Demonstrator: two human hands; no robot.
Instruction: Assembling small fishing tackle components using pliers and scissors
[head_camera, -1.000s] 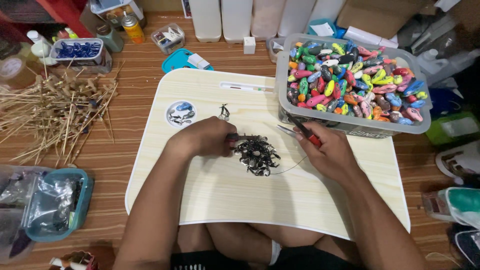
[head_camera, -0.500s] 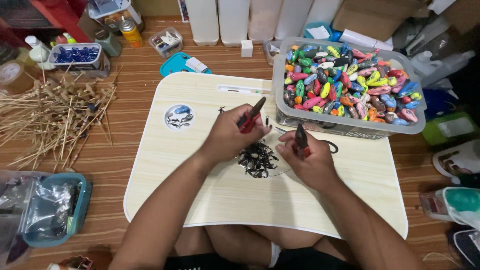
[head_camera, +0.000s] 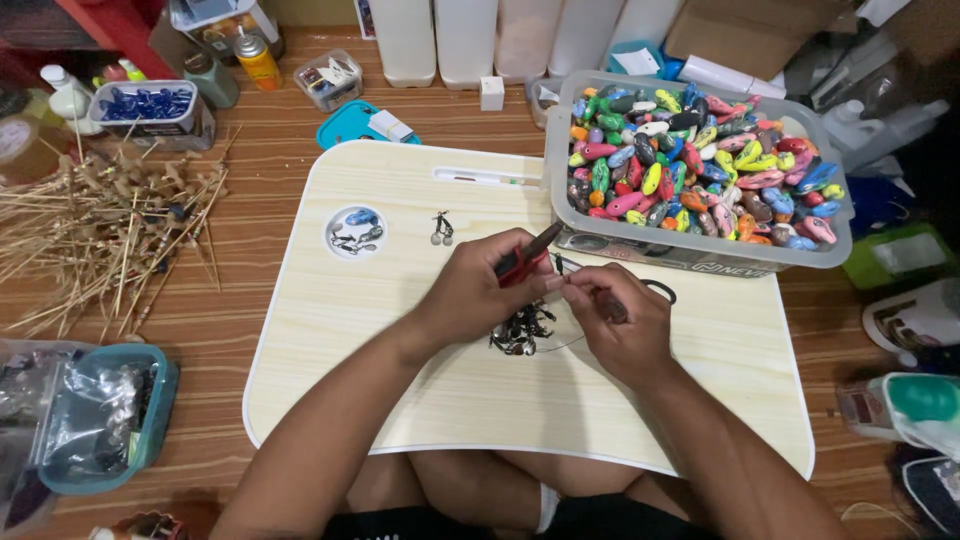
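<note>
My left hand (head_camera: 475, 292) grips red-handled pliers (head_camera: 527, 256) whose tip points up and to the right. My right hand (head_camera: 617, 325) pinches a small dark piece close to the pliers, over the middle of the pale wooden lap desk (head_camera: 420, 400). Between and below the hands lies a small pile of dark metal hooks and wire (head_camera: 520, 332). A tiny pair of hooks with pale beads (head_camera: 441, 229) lies on the desk above my left hand. The desk's round recess (head_camera: 355, 232) holds a blue lure body and some small hardware.
A clear bin of several colourful lure bodies (head_camera: 695, 165) stands on the desk's far right corner. Bamboo sticks (head_camera: 100, 235) are heaped at the left. A teal tray with plastic bags (head_camera: 100, 425) sits at the near left. Bottles, jars and small boxes line the far side.
A second ago both hands rested on the hook pile, the right one holding the red pliers. The pliers are in my left hand now, both hands are raised and pressed together.
</note>
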